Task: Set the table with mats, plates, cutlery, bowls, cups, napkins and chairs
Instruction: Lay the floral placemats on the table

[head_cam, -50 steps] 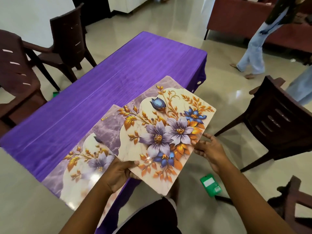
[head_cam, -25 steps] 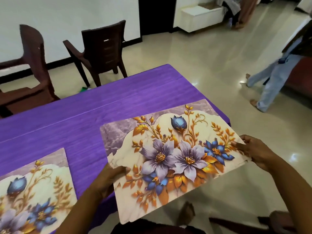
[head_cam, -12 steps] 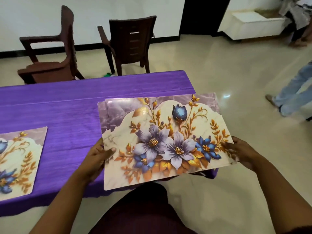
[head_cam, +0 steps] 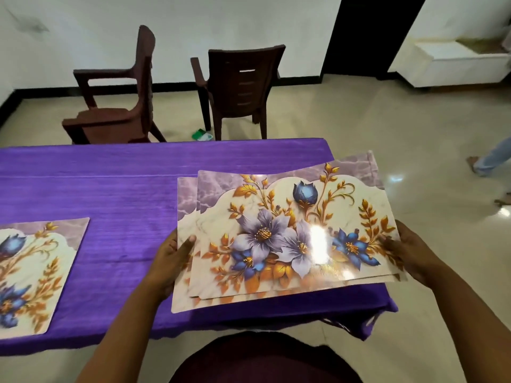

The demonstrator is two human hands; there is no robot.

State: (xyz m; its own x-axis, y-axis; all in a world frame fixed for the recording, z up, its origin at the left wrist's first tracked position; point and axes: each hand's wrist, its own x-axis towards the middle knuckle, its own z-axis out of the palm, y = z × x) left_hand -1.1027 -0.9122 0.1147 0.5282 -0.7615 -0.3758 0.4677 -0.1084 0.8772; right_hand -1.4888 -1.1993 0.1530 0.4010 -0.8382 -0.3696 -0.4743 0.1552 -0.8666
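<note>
I hold a fanned stack of floral mats (head_cam: 287,230), cream with purple and blue flowers and gold leaves, just above the right end of the table with the purple cloth (head_cam: 124,194). My left hand (head_cam: 171,258) grips the stack's left edge, thumb on top. My right hand (head_cam: 409,252) grips its right edge. One more floral mat (head_cam: 33,272) lies flat on the cloth at the near left, partly cut off by the frame.
Two dark brown plastic chairs (head_cam: 119,106) (head_cam: 240,87) stand beyond the table's far side. A small green packet (head_cam: 203,134) lies on the tiled floor by the right chair. A person's leg (head_cam: 489,158) shows at the right edge. A white bench (head_cam: 456,62) sits far right.
The view has swung around to face the table's long side. The stack of mats has come closer over the table's right end, and its layers have fanned apart slightly.
</note>
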